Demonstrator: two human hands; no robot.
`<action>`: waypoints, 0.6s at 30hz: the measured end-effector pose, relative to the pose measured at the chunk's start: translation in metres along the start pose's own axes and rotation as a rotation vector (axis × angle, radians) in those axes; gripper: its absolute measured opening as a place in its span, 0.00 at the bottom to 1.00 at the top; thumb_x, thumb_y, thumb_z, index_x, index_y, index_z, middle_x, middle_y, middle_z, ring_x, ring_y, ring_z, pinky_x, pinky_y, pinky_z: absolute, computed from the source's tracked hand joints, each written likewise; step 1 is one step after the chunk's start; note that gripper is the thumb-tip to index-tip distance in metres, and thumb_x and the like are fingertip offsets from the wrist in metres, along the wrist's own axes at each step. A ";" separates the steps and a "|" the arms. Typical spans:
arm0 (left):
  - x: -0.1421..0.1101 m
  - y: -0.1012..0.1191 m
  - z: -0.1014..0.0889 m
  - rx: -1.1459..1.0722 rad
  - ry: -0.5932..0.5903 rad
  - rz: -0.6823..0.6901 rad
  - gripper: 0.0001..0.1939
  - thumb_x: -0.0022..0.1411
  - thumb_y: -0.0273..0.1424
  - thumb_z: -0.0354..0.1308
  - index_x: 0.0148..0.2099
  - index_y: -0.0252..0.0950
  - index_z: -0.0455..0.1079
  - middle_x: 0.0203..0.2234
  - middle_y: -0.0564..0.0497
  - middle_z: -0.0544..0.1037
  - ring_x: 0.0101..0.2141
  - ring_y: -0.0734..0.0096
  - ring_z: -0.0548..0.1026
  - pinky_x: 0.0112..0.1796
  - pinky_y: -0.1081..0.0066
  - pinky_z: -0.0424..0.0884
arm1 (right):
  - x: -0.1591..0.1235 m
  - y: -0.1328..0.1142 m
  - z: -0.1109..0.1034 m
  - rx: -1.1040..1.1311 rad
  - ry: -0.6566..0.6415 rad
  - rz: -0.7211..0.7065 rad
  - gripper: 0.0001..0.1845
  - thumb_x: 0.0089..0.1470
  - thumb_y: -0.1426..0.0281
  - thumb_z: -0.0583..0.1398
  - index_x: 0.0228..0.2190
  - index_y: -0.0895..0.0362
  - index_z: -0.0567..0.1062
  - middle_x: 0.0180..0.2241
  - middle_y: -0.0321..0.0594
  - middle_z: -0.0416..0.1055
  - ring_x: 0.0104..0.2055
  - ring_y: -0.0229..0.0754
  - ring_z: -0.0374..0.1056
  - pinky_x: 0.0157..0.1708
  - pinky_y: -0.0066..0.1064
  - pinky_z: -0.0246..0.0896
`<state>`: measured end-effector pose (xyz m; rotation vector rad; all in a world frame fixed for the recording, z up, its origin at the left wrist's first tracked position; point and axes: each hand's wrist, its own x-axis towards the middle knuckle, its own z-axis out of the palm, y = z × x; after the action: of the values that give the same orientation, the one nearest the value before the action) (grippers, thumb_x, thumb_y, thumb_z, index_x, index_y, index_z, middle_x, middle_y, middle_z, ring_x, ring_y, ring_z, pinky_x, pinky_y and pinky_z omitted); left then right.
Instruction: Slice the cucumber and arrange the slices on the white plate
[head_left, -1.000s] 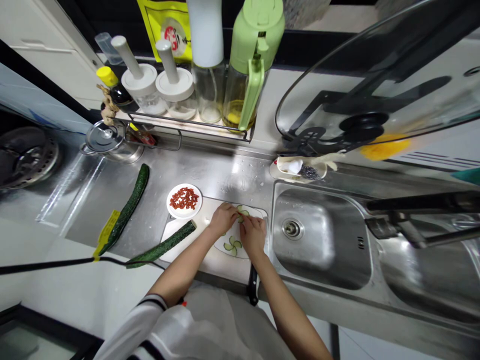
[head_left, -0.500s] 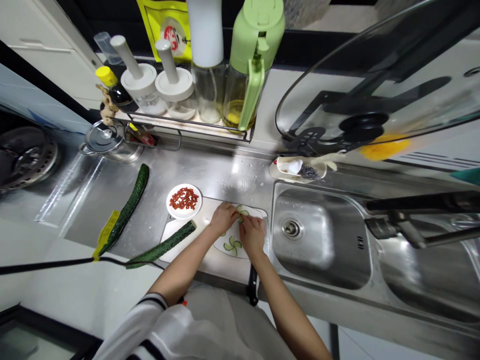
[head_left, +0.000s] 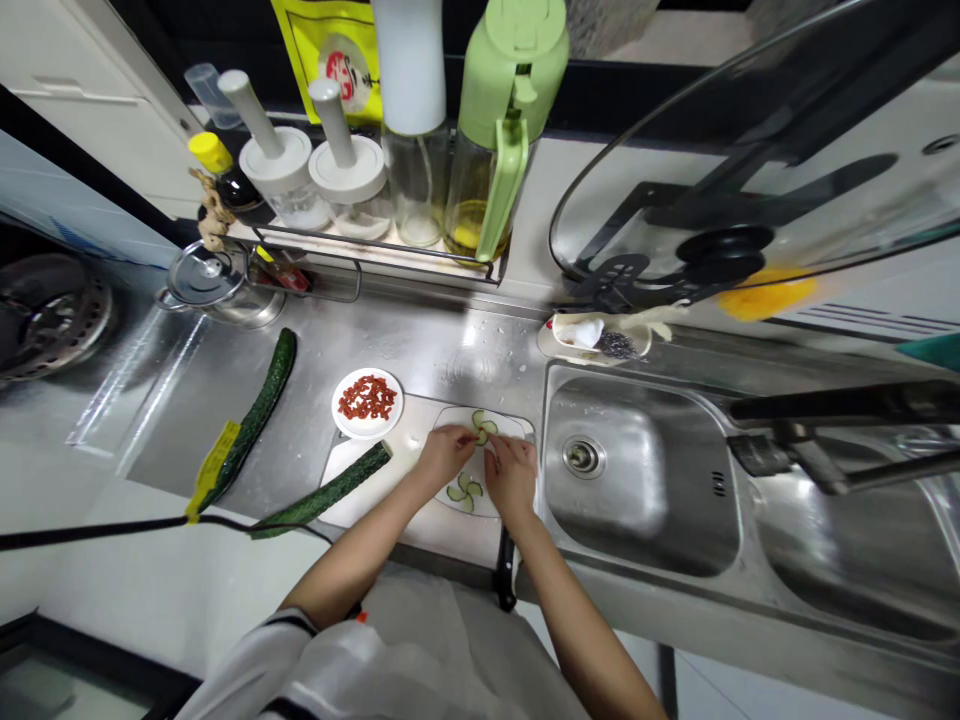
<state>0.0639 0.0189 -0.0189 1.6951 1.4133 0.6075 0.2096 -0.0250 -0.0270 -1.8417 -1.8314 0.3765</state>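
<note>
Over a white plate (head_left: 442,416), my left hand (head_left: 448,455) and my right hand (head_left: 511,475) meet at their fingertips. Both are closed in a pinch at a thin cucumber slice (head_left: 481,438), and the fingers partly cover it. More slices (head_left: 484,418) lie just beyond the fingertips. Nearer to me on the plate, several slices form a pinwheel (head_left: 465,492). Underneath is a pale cutting board (head_left: 420,522). A cut cucumber (head_left: 330,490) rests across the board's left side. Close to my body, a black knife handle (head_left: 506,572) sticks out past the board.
A small white dish (head_left: 336,418) of chopped red pieces stands at the board's far left. Further left lies a whole cucumber (head_left: 262,405) with a yellow tag (head_left: 216,462). The steel sink (head_left: 645,480) is on the right. Jars and an oil bottle (head_left: 487,130) line the back rack.
My left hand has drawn slightly back towards me, so more of the plate and its upper slices show. My right hand has shifted slightly right, away from the pinwheel. Other things stay put.
</note>
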 end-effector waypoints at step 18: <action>-0.034 0.006 0.007 0.155 -0.211 0.183 0.05 0.60 0.29 0.57 0.37 0.35 0.75 0.31 0.49 0.78 0.37 0.67 0.74 0.42 0.69 0.67 | -0.043 -0.008 -0.033 -0.043 -0.008 0.014 0.11 0.58 0.66 0.55 0.33 0.53 0.77 0.33 0.40 0.75 0.42 0.46 0.62 0.41 0.36 0.51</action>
<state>0.0642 -0.0161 -0.0132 1.9650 1.1897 0.4118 0.2185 -0.0732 -0.0020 -1.8856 -1.8460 0.3531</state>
